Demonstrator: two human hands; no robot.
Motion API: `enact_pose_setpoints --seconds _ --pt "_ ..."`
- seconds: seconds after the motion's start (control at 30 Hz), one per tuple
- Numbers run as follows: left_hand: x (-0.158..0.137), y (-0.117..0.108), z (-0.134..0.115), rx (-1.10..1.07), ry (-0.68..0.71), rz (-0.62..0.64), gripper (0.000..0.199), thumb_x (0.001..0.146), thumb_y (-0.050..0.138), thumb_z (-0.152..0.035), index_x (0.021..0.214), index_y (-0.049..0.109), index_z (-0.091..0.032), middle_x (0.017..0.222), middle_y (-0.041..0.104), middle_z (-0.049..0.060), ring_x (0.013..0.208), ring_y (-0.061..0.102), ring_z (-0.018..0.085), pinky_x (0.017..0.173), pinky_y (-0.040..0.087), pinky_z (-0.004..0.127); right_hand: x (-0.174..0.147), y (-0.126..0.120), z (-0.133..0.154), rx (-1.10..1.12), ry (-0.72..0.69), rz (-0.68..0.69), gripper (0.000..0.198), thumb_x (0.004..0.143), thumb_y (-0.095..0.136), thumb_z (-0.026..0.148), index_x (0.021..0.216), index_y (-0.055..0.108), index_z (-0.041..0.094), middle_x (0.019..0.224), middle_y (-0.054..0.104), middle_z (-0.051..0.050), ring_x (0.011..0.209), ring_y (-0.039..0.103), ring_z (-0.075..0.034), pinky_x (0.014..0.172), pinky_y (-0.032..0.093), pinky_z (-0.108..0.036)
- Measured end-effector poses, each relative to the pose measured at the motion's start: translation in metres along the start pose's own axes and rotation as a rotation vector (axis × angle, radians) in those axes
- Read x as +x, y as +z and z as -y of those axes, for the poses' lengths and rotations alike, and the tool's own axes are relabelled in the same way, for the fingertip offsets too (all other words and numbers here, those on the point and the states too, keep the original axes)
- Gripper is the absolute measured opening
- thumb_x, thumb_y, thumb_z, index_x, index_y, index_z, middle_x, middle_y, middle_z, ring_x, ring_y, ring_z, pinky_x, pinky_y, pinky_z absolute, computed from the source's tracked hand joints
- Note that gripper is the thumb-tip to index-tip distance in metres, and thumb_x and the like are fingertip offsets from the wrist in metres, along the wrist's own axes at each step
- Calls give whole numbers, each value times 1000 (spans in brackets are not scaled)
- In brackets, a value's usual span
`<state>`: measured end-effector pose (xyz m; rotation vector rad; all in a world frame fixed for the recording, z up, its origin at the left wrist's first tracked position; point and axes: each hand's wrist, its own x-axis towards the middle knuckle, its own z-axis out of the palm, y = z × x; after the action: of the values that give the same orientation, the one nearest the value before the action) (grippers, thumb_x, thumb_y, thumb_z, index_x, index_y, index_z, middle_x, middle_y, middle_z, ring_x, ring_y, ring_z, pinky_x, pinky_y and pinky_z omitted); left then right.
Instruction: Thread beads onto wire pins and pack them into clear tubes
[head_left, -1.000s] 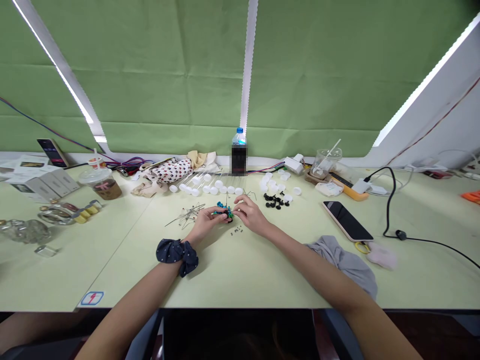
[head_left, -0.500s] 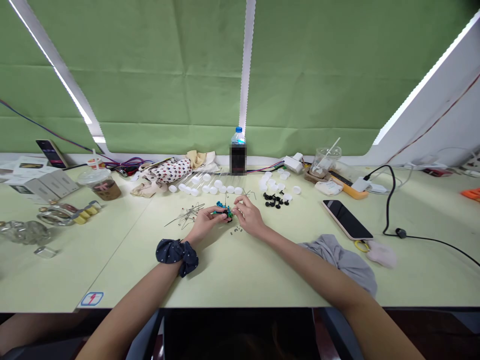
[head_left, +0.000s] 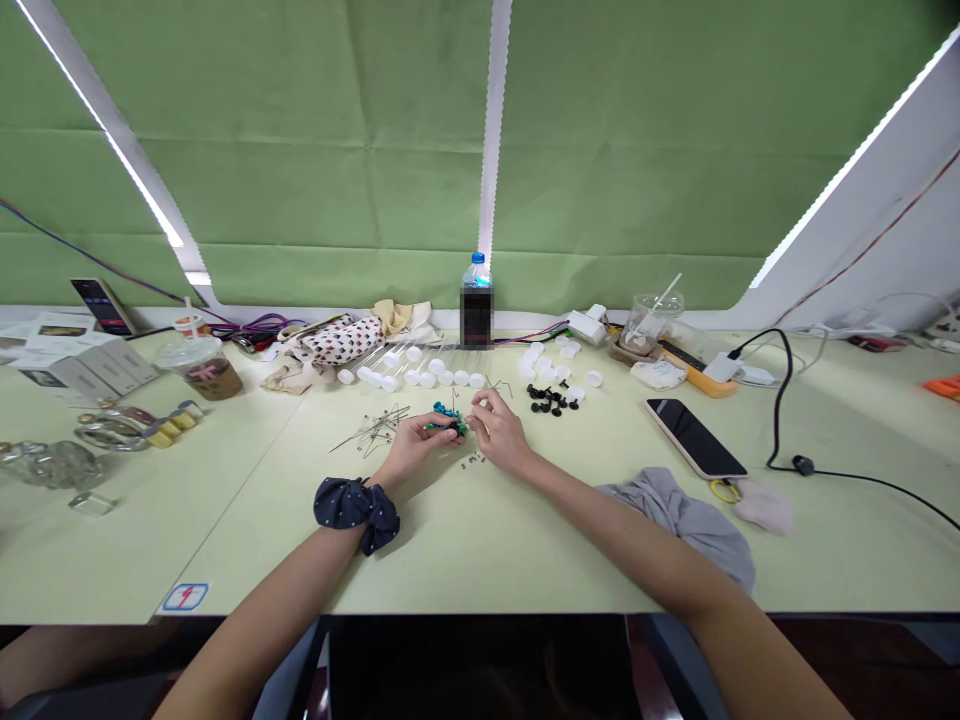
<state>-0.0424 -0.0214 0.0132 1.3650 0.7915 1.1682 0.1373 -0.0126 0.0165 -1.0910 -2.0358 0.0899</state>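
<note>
My left hand (head_left: 415,445) pinches a small black stopper (head_left: 455,429) between thumb and fingertips. A thin metal wire (head_left: 454,396) stands up just beyond it; I cannot tell whether it is fixed in the stopper. Close beside, my right hand (head_left: 498,432) has its thumb and index finger brought together, and whatever they hold is too small to make out. Behind the fingertips lies a heap of small blue-green pieces (head_left: 444,410), partly covered by my left hand. Several tiny metal bits (head_left: 472,459) are scattered on the table just below my right hand.
Thin metal rods (head_left: 375,432) lie left of my hands. Clear tubes with white caps (head_left: 436,368) lie behind, near a bottle (head_left: 477,300). To the right are loose black stoppers (head_left: 553,400), a phone (head_left: 694,438) and grey cloth (head_left: 675,515). A drink cup (head_left: 206,368) stands at left.
Both hands keep almost the same place and grip. Only a slight shift of the fingers around the black stopper shows.
</note>
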Motion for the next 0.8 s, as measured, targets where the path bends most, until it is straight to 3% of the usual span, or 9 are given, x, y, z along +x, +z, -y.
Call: enact_pose_setpoints --seconds 0.27,0.5,0.8 --pt "0 0 1 -4 -7 -8 29 65 74 -30 87 66 -13 97 68 9 79 67 23 82 53 42 0 1 1 -6 37 37 24 91 39 29 78 57 20 101 51 -5 69 50 -13 54 34 -24" --pt "0 -1 3 -8 -3 9 28 64 75 -28 87 66 -13 95 68 9 78 68 22 81 52 42 2 2 -6 128 74 109 26 90 46 29 70 60 20 70 55 -1 67 52 -13 63 37 -23" --pt "0 0 2 13 -4 -17 31 64 74 -32 87 65 -13 91 69 9 78 68 23 80 53 41 4 1 -6 280 111 92 18 85 52 32 77 60 19 68 60 -1 59 51 -13 59 38 -24"
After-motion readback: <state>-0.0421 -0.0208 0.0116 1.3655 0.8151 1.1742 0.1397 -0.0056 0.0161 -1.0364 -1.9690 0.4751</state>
